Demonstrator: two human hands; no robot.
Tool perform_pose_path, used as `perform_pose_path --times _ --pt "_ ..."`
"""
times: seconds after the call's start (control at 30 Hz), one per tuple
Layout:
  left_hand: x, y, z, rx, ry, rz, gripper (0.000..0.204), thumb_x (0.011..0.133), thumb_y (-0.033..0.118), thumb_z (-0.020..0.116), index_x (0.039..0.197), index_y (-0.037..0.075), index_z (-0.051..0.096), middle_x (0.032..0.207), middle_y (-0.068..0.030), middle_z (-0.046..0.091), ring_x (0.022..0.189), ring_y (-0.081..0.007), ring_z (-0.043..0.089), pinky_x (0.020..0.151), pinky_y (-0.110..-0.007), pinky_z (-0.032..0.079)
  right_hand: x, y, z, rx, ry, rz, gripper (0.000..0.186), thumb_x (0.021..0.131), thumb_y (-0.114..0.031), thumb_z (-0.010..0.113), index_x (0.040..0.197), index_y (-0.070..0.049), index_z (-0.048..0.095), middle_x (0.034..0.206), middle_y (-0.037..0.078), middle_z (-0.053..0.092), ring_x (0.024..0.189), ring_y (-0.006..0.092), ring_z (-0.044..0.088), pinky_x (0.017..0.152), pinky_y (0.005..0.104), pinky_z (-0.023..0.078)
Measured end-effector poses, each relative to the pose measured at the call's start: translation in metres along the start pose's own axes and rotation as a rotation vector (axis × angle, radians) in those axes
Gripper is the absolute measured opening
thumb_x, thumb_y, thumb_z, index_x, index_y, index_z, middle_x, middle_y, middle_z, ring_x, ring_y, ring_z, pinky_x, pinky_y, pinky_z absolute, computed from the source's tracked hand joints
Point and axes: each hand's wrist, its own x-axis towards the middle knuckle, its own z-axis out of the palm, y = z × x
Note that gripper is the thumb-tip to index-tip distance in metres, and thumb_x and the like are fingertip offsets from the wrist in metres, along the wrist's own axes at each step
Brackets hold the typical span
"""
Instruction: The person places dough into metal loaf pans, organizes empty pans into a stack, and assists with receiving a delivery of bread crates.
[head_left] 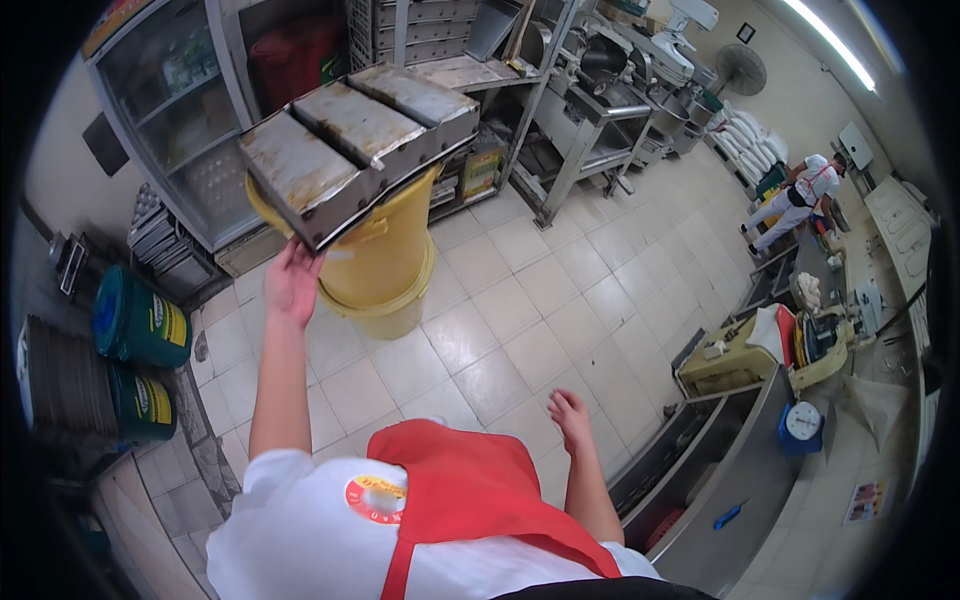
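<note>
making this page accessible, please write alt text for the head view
A person in a red apron has their left hand at the near corner of three joined metal pans above a yellow bin, the right hand apart from them over a tiled floor. Green buckets stand at left; a co-worker is far right.

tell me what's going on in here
The person wearing the camera has their left hand at the near corner of a joined set of three metal loaf pans. The set sits tilted over a yellow plastic bin, seemingly resting on it. Their right hand is out to the side, loosely curled, with nothing visible in it. Farther off, a co-worker in white stands at the right.
</note>
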Motion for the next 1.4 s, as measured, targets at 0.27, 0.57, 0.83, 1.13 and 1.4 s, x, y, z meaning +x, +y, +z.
perform_pose_path --times 0.27,0.57,0.83,1.13,1.4 --pt "-0.023 -0.023 0.103 -0.187 -0.386 0.257 0.029 0.103 0.012 0.044 0.120 -0.001 0.063 0.118 -0.0162 0.071 0.108 -0.0264 0.071 0.091 -0.042 0.062 0.122 -0.298 0.178 0.716 -1.111 -0.077 0.056 0.105 -0.040 0.052 0.143 0.001 0.047 0.138 0.015 0.059 0.123 0.0274 0.059 0.106 0.0405 0.045" --pt "-0.012 -0.168 0.326 0.057 -0.259 0.720 0.052 0.097 0.004 0.044 0.148 0.001 0.039 0.148 -0.0178 0.050 0.133 -0.0327 0.053 0.112 -0.051 0.043 0.202 -0.426 0.165 1.304 -1.560 0.350 0.031 0.107 -0.028 0.049 0.127 -0.006 0.061 0.126 0.013 0.068 0.117 0.0282 0.065 0.109 0.0462 0.047" --pt "0.167 -0.261 0.396 -0.084 -0.400 0.467 0.052 0.094 0.008 0.053 0.142 -0.004 0.040 0.134 -0.0212 0.060 0.119 -0.0333 0.064 0.106 -0.047 0.050 0.361 -0.539 0.078 1.274 -1.453 -0.177 0.034 0.107 -0.031 0.048 0.128 -0.008 0.062 0.135 0.011 0.064 0.127 0.0274 0.058 0.114 0.0486 0.038" --pt "0.443 -0.308 0.291 -0.474 -0.573 0.239 0.049 0.092 0.008 0.049 0.139 -0.008 0.045 0.130 -0.0241 0.062 0.115 -0.0336 0.066 0.104 -0.045 0.051 0.541 -0.615 0.140 1.126 -1.214 -0.407 0.030 0.106 -0.023 0.051 0.128 -0.006 0.063 0.132 0.012 0.066 0.124 0.0275 0.060 0.110 0.0458 0.045" --pt "0.494 -0.316 0.163 -0.351 0.396 0.093 0.049 0.098 0.035 0.053 0.131 0.000 0.054 0.127 -0.0197 0.064 0.112 -0.0330 0.064 0.101 -0.046 0.049 0.679 -0.544 0.303 0.913 -1.086 0.158 0.028 0.105 -0.024 0.055 0.125 -0.006 0.062 0.127 0.011 0.066 0.131 0.0308 0.055 0.114 0.0512 0.041"
